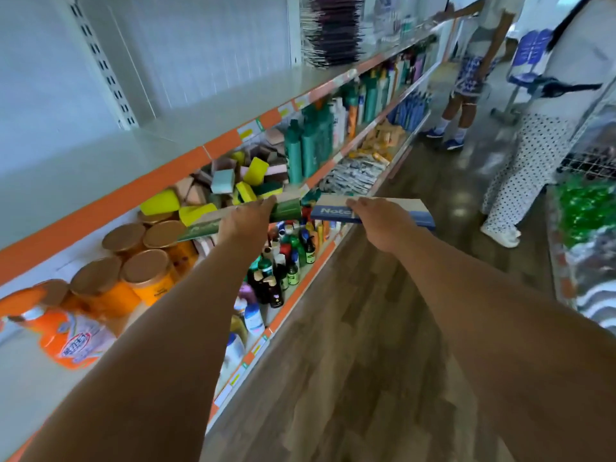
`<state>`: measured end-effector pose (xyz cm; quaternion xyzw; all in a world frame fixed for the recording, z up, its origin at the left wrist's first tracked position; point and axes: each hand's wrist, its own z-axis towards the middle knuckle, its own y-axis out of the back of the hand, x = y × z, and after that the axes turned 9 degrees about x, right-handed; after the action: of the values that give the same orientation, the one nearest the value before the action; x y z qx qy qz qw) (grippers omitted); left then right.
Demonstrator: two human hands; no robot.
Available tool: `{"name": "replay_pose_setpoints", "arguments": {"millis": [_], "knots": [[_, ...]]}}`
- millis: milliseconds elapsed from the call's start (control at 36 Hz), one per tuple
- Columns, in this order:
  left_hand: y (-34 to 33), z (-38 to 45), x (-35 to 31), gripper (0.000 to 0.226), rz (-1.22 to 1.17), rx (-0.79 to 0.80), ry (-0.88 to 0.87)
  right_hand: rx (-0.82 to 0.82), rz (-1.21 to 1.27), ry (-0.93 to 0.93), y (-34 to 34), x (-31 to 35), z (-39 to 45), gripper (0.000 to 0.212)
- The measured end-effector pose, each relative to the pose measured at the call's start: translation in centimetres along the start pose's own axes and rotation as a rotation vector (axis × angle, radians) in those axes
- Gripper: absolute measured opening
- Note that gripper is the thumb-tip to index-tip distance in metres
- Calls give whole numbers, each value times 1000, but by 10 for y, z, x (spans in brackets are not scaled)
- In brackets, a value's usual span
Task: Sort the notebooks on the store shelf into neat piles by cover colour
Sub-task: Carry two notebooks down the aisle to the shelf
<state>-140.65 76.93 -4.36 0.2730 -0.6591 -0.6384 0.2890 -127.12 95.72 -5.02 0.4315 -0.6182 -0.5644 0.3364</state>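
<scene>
We are gripping a flat green-covered notebook (256,213) in our left hand (245,221) and a blue-covered notebook (376,211) in our right hand (380,223), both in mid-air beside the orange-edged shelf (100,208); we should be keeping them level and separate.

Views: one only, a wide-angle camera worn on the person's head.
Position: standing in a store aisle, above both outstretched bare forearms.
Direction: forward and down, along the aisle; the picture is tilted.
Left side: long white metal shelf with orange edge strip (186,161) runs away from the camera.
Below and right: brown wood-pattern floor (350,345).
Nearness: forearms close, both hands mid-frame; far aisle end blurred.
Edges: wide lens bends lines.
</scene>
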Motion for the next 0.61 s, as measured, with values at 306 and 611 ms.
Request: {"name": "replay_pose_setpoints", "arguments": {"millis": [306, 611], "knots": [[36, 108, 30, 64, -16, -136, 49, -140, -74, 31, 53, -18, 111, 62], [53, 222, 103, 64, 14, -175, 139, -240, -125, 126, 100, 10, 257, 84]]}}
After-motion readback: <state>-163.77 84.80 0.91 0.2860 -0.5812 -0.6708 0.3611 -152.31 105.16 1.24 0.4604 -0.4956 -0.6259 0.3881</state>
